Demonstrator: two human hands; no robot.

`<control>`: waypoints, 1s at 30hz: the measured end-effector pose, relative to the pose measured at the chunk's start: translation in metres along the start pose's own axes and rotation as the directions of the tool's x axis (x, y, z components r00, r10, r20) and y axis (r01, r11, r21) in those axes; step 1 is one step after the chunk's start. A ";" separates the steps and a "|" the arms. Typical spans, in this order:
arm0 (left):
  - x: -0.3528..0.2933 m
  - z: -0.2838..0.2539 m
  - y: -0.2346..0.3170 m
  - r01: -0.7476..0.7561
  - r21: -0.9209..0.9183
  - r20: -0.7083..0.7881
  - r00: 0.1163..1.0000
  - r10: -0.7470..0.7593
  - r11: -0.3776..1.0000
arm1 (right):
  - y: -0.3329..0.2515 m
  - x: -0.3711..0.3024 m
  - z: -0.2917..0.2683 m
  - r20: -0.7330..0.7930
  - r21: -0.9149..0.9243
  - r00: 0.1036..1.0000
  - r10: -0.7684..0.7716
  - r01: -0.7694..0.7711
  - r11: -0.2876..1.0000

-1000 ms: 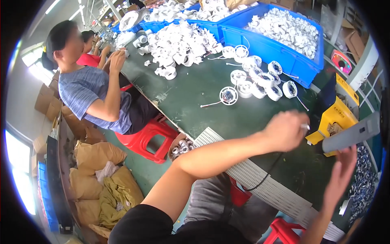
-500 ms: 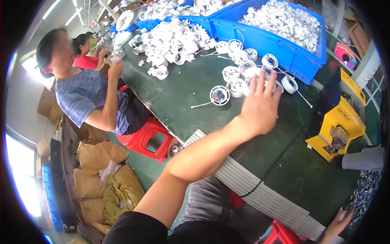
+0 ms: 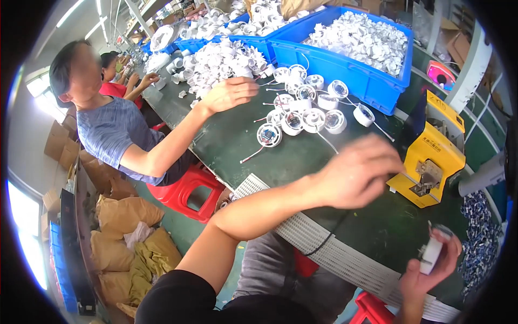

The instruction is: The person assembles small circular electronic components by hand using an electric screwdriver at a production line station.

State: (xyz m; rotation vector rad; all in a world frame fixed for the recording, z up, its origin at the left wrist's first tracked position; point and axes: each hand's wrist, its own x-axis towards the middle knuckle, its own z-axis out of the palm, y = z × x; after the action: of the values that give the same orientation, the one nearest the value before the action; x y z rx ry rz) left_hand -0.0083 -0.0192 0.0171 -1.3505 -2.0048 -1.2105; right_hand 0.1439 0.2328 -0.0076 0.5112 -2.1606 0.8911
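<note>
My left hand (image 3: 359, 175) hovers over the green table, blurred by motion, its thumb apart from the loosely bent fingers and nothing visible in it. At the lower right, my right hand (image 3: 431, 270) grips a white round plastic housing (image 3: 431, 256) by its rim, tilted on edge. Ahead of my left hand lies a cluster of similar white round housings (image 3: 313, 120) with wires. One housing with a blue circuit board (image 3: 268, 135) lies at the cluster's near left.
A yellow-and-black machine (image 3: 431, 156) stands at the right, beside a pile of small blue-and-silver parts (image 3: 477, 237). A blue bin (image 3: 345, 75) of white pieces sits behind. A co-worker's hand (image 3: 232, 94) reaches over the table. Perforated white strips (image 3: 324, 254) line the near edge.
My left hand has drawn back from the housings, toward the right and nearer me. My right hand has come up into view with a white housing. The co-worker's arm now reaches across the table.
</note>
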 end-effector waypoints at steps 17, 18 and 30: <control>-0.015 0.049 0.020 0.352 -0.286 0.202 0.931 -0.303 0.891 | 0.005 0.035 0.044 0.128 0.157 0.976 0.178 -0.197 0.968; -0.013 0.050 0.017 0.299 -0.306 0.174 0.951 -0.256 0.904 | 0.008 0.033 0.041 0.130 0.157 0.964 0.231 -0.250 0.955; -0.006 0.037 0.011 0.799 -0.601 0.667 0.511 -0.542 0.015 | 0.021 0.039 0.044 0.310 0.494 0.881 0.356 -0.470 0.732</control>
State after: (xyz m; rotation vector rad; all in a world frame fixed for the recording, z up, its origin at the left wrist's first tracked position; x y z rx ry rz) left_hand 0.0084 0.0106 -0.0023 -0.7002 -2.3453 -3.1127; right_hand 0.0856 0.2121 -0.0089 0.3990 -2.2108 1.8312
